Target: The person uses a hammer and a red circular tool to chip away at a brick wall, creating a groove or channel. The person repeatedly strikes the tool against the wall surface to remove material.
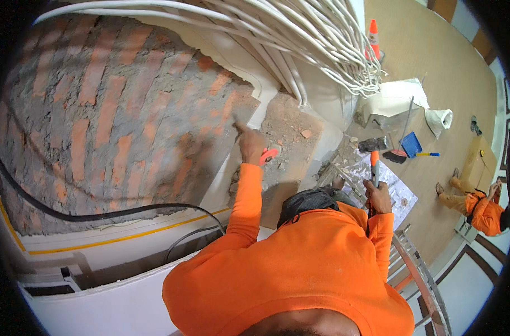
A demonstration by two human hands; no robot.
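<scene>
My left hand (251, 145) is at the edge of a stripped brick wall (124, 113), its index finger extended towards the exposed brick and mortar. Whether the fingertip touches the wall is unclear. A red round guard (269, 156), apparently that of a chisel, shows beside the palm; the rest of the tool is hidden by the hand. My right hand (378, 196) grips the grey and orange handle of a club hammer (373, 145), its dark steel head raised away from the wall. Brick rubble (280, 157) lies on a ledge by my left hand.
A thick bundle of white cables (305, 33) hangs ahead. A ladder (423, 277) stands at right. A blue dustpan (411, 145), a broom (394, 156), a white sack (439, 122) and a traffic cone (373, 40) are on the floor. Another person (482, 210) stands far right.
</scene>
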